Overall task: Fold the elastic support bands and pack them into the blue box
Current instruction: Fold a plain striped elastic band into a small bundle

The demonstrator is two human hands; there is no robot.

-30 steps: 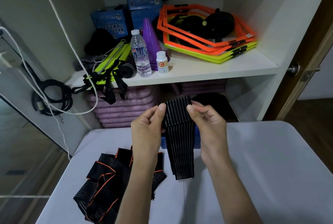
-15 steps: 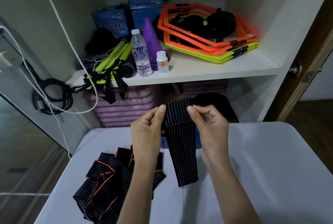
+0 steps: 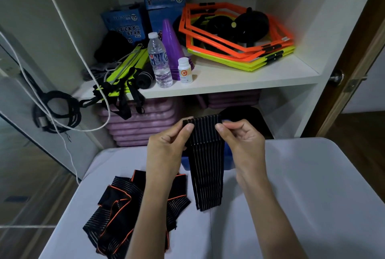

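Observation:
A black elastic support band (image 3: 206,167) with thin pale stripes hangs down in front of me, its lower end lying on the white table (image 3: 302,185). My left hand (image 3: 168,146) pinches its top left corner and my right hand (image 3: 241,144) pinches the top right corner. Behind the band and my hands sits the blue box (image 3: 228,160), mostly hidden. A heap of black bands with orange trim (image 3: 118,206) lies on the table at the lower left, partly under my left forearm.
A white shelf (image 3: 239,77) behind the table holds a water bottle (image 3: 159,60), a small white pill bottle (image 3: 185,70), a purple cone (image 3: 171,46), orange and yellow hexagon rings (image 3: 239,46) and blue cartons (image 3: 125,23). Purple mats (image 3: 143,125) are stacked below it. White and black cables (image 3: 56,110) hang at the left.
The band hangs longer than one second ago and its lower end has slid down the table toward me. Both hands stay at its top corners.

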